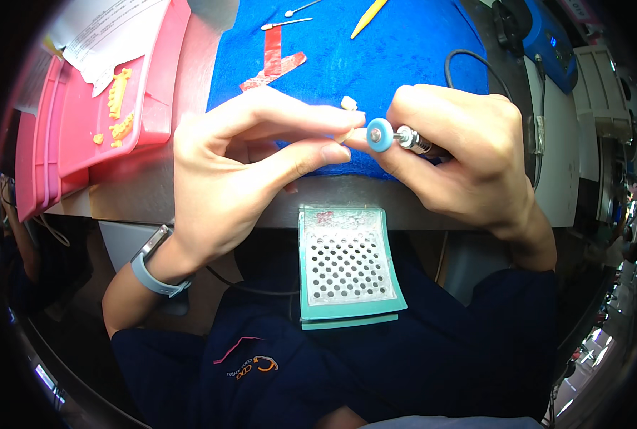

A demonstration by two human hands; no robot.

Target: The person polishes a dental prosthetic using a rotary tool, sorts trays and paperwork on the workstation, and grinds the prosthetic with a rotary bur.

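Note:
My left hand (pixel 222 161) pinches a small pale dental piece (pixel 346 136) between thumb and fingertips, mostly hidden by them. My right hand (pixel 472 154) is closed around a rotary handpiece (pixel 420 145). A light blue polishing wheel (pixel 380 135) is fitted at the handpiece's tip, just right of the pinched piece; whether they touch I cannot tell. Just beyond my fingertips, a cream, tooth-like piece (pixel 348 104) lies on the blue towel (pixel 397 57).
Two slim burs (pixel 287 24) and red tape strips (pixel 273 64) lie on the towel near a yellow pencil-like stick (pixel 369 18). A pink tray (pixel 150 107) at left holds yellow-orange dental pieces (pixel 118 96) and paper. Below my hands juts a perforated green-framed plate (pixel 351 264). A blue control box (pixel 549 44) stands far right.

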